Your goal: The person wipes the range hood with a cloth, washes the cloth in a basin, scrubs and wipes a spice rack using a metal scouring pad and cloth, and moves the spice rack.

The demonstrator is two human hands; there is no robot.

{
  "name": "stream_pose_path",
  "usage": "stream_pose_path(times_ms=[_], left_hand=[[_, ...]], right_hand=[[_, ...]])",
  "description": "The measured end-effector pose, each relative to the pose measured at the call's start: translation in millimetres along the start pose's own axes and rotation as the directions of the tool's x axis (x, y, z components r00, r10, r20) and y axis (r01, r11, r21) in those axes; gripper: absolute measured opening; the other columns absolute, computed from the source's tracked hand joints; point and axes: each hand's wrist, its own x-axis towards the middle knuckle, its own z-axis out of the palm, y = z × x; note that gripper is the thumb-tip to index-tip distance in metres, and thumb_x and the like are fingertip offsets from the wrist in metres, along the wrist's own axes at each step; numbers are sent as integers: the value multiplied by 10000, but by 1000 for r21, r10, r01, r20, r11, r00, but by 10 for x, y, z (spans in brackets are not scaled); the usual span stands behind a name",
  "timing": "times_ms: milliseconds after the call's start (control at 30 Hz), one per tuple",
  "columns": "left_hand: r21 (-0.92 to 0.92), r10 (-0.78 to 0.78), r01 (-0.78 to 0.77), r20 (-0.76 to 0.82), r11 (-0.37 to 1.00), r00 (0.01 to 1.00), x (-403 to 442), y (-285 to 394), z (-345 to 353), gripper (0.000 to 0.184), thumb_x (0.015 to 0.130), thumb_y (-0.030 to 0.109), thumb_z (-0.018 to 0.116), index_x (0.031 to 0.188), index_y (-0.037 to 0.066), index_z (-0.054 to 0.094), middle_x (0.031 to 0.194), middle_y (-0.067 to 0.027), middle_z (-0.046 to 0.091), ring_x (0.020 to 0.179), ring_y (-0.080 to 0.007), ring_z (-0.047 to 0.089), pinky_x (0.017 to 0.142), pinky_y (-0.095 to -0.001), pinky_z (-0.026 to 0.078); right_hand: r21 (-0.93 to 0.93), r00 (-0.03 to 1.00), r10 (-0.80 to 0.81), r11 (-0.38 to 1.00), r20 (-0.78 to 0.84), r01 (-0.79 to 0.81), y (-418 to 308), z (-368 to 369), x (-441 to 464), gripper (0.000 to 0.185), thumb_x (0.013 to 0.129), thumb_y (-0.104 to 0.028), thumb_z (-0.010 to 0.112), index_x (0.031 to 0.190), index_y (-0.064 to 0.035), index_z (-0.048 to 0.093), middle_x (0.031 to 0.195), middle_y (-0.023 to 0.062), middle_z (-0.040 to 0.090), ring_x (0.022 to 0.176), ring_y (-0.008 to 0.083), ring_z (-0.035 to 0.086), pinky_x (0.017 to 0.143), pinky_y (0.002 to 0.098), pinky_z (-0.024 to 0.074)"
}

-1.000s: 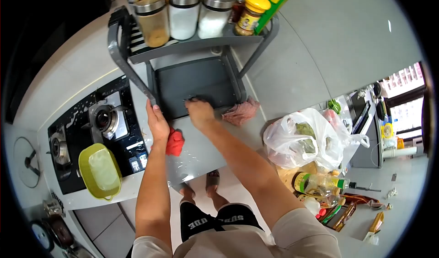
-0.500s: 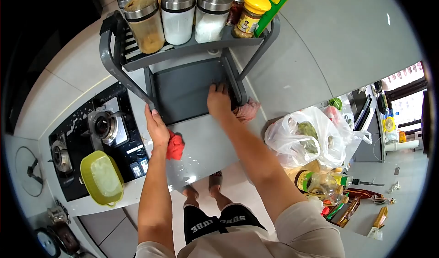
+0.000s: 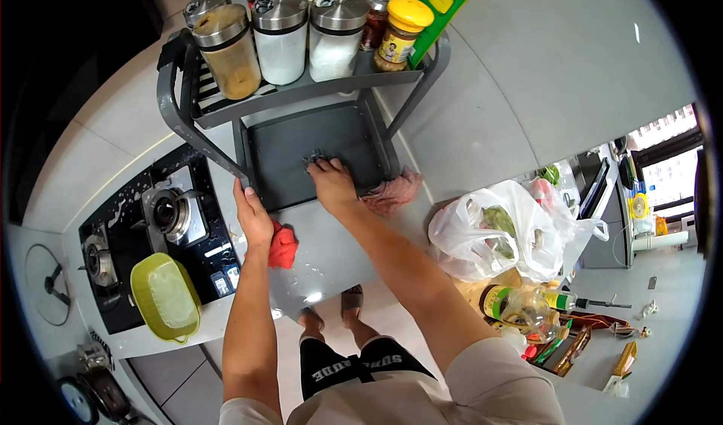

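On the lower tray [image 3: 279, 135]: scrubber [image 3: 313, 157] beneath jars [image 3: 281, 52]

A hard shove could have rocked the rack [image 3: 301, 93], toppling jars (several, lidded) off its upper edge. The left hand [image 3: 254, 215] lay flat, fingers straight, against the rack's front left corner; the right hand [image 3: 332, 184], bunched narrow, held the scrubber behind the tray's front edge.

Two-tier rack [image 3: 309, 88] at back of surface [image 3: 331, 255]. Seasoning jars [image 3: 282, 52] on upper shelf; packet [image 3: 446, 4] at their right. Scrubber [image 3: 312, 155] in lower tray [image 3: 277, 142]. Gas stove [image 3: 129, 235] left; basin [image 3: 190, 293] over its near edge. One cloth [image 3: 282, 248] before rack's left corner, second cloth [image 3: 397, 193] by its right. Plastic bags [image 3: 471, 233] farther right.
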Motion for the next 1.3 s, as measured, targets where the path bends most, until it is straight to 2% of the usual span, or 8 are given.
stream_pose_path(times_ms=[300, 467, 533, 667, 967, 1133, 1233, 1300], left_hand=[[52, -144, 143, 9, 988, 990, 14, 8, 16, 507, 1147, 351, 414, 1553, 48, 441, 1306, -281, 671, 1169, -449, 657, 1019, -443, 498], [-33, -114, 113, -17, 993, 993, 85, -159, 65, 516, 1130, 354, 458, 1536, 37, 488, 1311, -254, 681, 1148, -382, 668, 1029, -417, 491], [-100, -133, 135, 22, 986, 991, 159, -118, 59, 508, 1127, 328, 480, 1537, 29, 491, 1058, -140, 667, 853, -236, 619, 780, -354, 506], [-238, -139, 143, 31, 961, 990, 94, -65, 59, 492, 1127, 291, 494, 1544, 31, 487, 814, -3, 539, 595, -79, 448, 516, -273, 401], [-234, -143, 150, 47, 960, 989, 52, 5, 53, 496, 1130, 282, 490, 1559, 36, 468, 833, -5, 550, 600, -84, 458, 528, -267, 405], [-255, -138, 146, 47, 956, 989, 76, -61, 56, 501, 1133, 299, 486, 1559, 36, 466, 829, -13, 539, 602, -90, 461, 535, -276, 413], [-182, -162, 168, 46, 969, 986, -11, 62, 32, 489, 1115, 258, 515, 1552, 43, 476, 952, -75, 615, 722, -167, 553, 647, -302, 473], [638, 523, -200, -369, 744, 769, -332, 202, 127, 482, 1082, 195, 559, 1537, 48, 495, 1172, -156, 650, 952, -287, 618, 817, -374, 507]], right_hand=[[-20, 816, 190, 971, -546, -240, 355, -1166, -449, 312, 923, -118, 706, 1235, -115, 723, 1131, 86, 683, 1109, 340, 603, 848, 496, 542], [-103, 846, 154, 966, -510, -238, 777, -810, -812, 292, 919, -140, 715, 1211, -134, 728, 1107, 77, 677, 1094, 320, 617, 827, 507, 529], [-136, 807, 19, 983, -590, -123, 780, -845, -815, 283, 924, -142, 709, 1206, -135, 725, 1106, 81, 681, 1075, 317, 626, 823, 514, 528], [33, 814, 291, 947, -503, -318, 713, -991, -455, 256, 914, -129, 721, 1169, -107, 730, 1090, 108, 691, 1012, 337, 653, 856, 516, 535], [7, 837, 430, 890, -337, -455, 641, -1087, -404, 241, 957, -170, 711, 1193, -124, 737, 1075, 119, 702, 1078, 337, 642, 906, 501, 544], [111, 810, 272, 961, -520, -251, 862, -753, -943, 298, 918, -110, 746, 1216, -106, 745, 1085, 168, 706, 1096, 373, 643, 907, 500, 545], [325, 737, 421, 902, -528, -283, 846, -868, -1011, 315, 927, -110, 736, 1241, -83, 728, 1106, 183, 708, 1062, 402, 656, 918, 494, 537], [366, 717, 422, 898, -555, -246, 882, -925, -991, 324, 923, -117, 743, 1245, -84, 728, 1115, 183, 709, 1044, 409, 660, 929, 488, 533]])
